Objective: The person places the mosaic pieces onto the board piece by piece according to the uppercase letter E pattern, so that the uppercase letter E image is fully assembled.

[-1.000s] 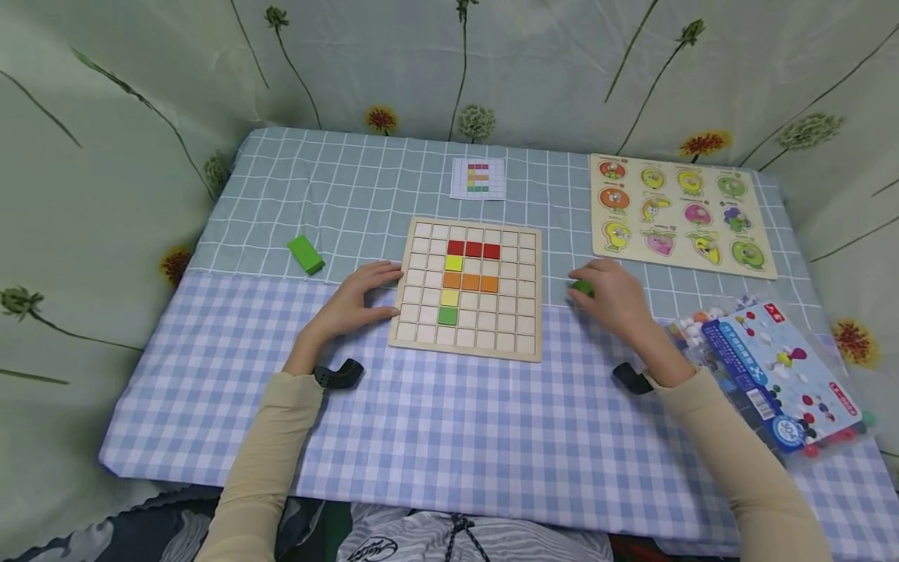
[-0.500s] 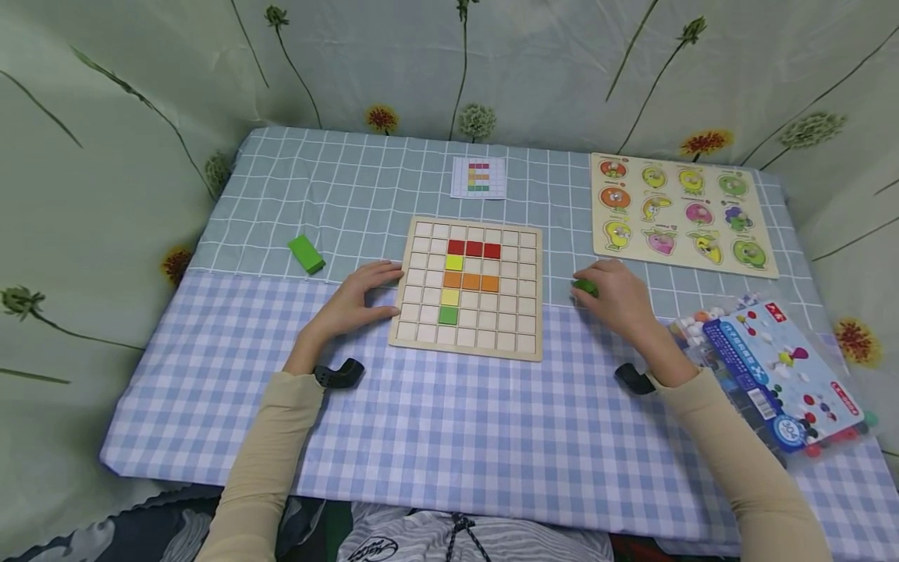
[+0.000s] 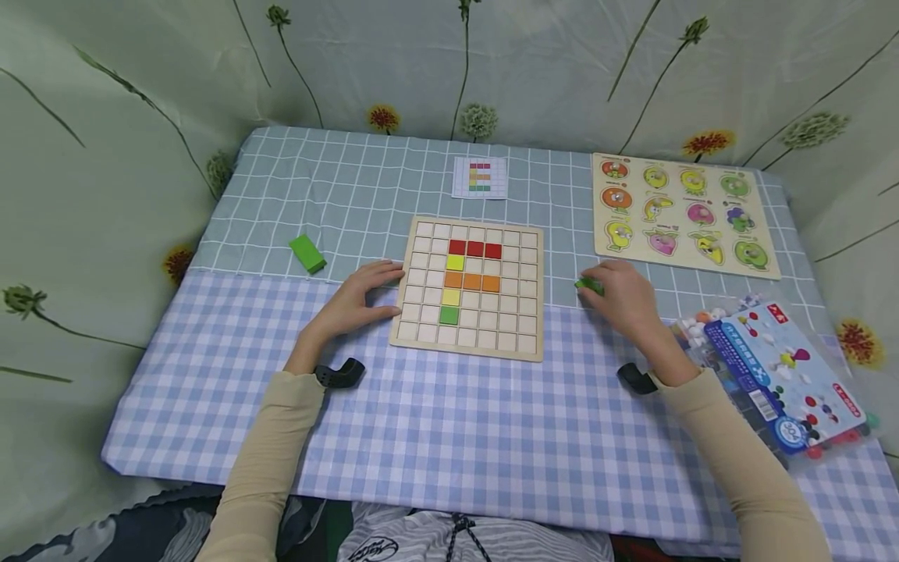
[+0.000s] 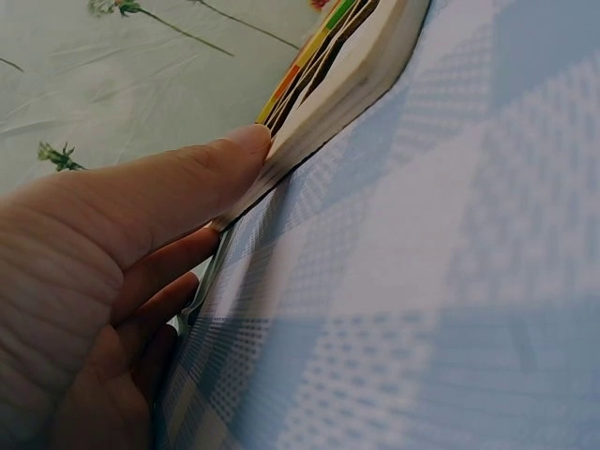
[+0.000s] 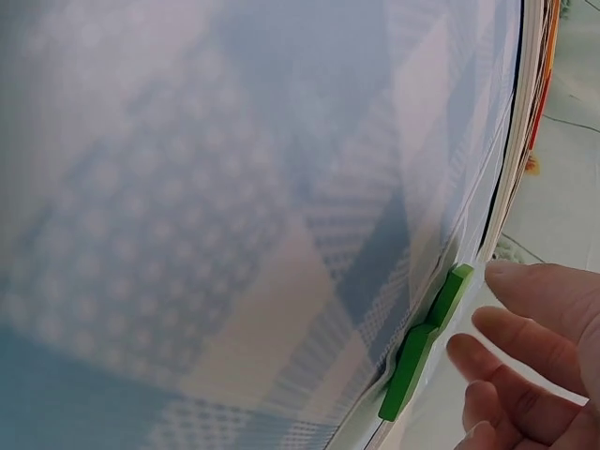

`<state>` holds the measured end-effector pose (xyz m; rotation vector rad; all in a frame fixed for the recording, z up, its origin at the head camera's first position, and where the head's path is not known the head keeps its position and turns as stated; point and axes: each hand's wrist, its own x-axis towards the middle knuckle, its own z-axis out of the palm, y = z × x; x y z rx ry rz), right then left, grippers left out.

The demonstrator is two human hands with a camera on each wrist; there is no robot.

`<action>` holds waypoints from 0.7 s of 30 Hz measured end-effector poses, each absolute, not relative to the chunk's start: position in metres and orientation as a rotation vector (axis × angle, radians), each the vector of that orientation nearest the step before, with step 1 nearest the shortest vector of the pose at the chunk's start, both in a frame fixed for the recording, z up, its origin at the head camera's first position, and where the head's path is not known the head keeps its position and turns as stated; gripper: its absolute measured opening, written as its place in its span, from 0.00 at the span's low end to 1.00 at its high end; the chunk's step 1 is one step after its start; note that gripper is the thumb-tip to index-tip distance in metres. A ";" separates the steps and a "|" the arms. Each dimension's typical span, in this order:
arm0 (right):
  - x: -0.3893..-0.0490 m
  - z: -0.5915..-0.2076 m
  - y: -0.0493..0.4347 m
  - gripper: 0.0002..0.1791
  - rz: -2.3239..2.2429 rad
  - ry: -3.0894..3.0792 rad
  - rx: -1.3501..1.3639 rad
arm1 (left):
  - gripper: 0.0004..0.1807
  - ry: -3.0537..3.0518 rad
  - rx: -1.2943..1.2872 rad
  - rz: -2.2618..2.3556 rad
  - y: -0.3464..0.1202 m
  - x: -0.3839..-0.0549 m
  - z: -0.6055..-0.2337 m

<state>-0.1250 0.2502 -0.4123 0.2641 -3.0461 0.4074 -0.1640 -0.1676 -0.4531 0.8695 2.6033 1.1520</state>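
In the head view a square wooden grid board (image 3: 417, 334) lies in the middle, with red, yellow, orange and green square tiles (image 3: 449, 315) set in its cells. My left hand (image 3: 361, 297) rests against its left edge, fingers fairly straight; the left wrist view has the thumb at the board's side. To the right of the board, my right hand (image 3: 620, 295) is low over two green pieces (image 5: 405, 370). They lie end to end on the cloth in the right wrist view, beside the relaxed, slightly bent fingers (image 5: 525, 342). A gap shows between thumb and forefinger.
A small card (image 3: 480, 179) with a coloured grid pattern lies behind the board. Left of it is a green block (image 3: 307, 254). A wooden fruit puzzle (image 3: 674, 204) sits at back right, and a plastic box (image 3: 779, 375) of molecule-model parts is by my right forearm.
My right hand has shifted slightly to the right, and more of the green pieces shows beside its fingers. The left hand keeps its place at the board.
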 end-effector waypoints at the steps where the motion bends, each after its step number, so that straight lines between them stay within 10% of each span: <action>1: -0.125 -0.412 0.250 0.14 0.406 -3.052 0.252 | 0.34 2.603 0.868 1.153 -0.168 -0.164 -0.453; 21: -0.128 -0.404 0.236 0.14 0.366 -3.093 0.371 | 0.34 2.606 0.871 1.148 -0.168 -0.163 -0.451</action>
